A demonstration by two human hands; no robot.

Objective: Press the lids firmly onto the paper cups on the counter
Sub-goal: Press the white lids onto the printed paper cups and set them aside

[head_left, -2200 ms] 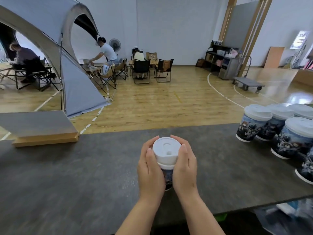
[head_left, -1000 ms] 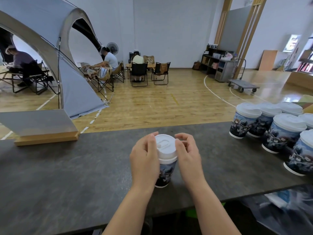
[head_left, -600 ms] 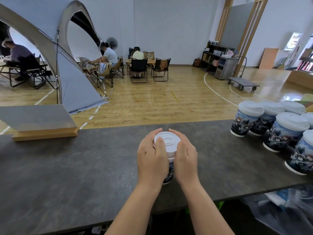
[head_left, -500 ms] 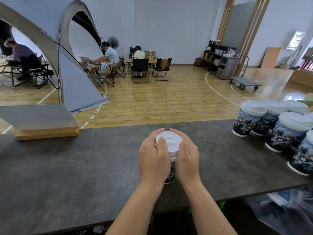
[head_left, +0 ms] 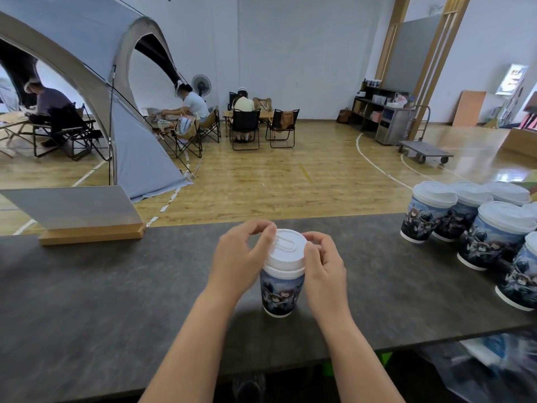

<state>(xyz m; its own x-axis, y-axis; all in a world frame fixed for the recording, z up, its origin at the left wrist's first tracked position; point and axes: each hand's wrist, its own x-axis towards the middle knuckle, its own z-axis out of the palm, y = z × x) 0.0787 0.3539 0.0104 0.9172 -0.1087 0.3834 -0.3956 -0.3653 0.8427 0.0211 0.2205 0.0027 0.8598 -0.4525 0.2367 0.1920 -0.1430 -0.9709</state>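
Head view, hidden parts: the cup's contents could not be seen, as the white lid (head_left: 286,249) covered its mouth; whether the lid was fully seated could not be told. The rightmost lidded cups (head_left: 491,231) were cut off by the frame edge.
Paper cup (head_left: 281,292): stood upright on the dark counter (head_left: 101,301), directly between the two hands, its printed side facing the camera.
Left hand (head_left: 241,257): fingers curled, fingertips (head_left: 268,231) pinching the lid's left rim; the palm sat just left of the cup.
Right hand (head_left: 324,264): fingers curled against the lid's right rim, thumb (head_left: 309,253) pressing its near edge; the palm stood beside the cup's right wall.
Other containers: a cluster of cups with lids on stood well to the right of the right hand, touching one another.
Wooden stand (head_left: 90,232): well to the left of the left hand, holding a tilted grey panel.
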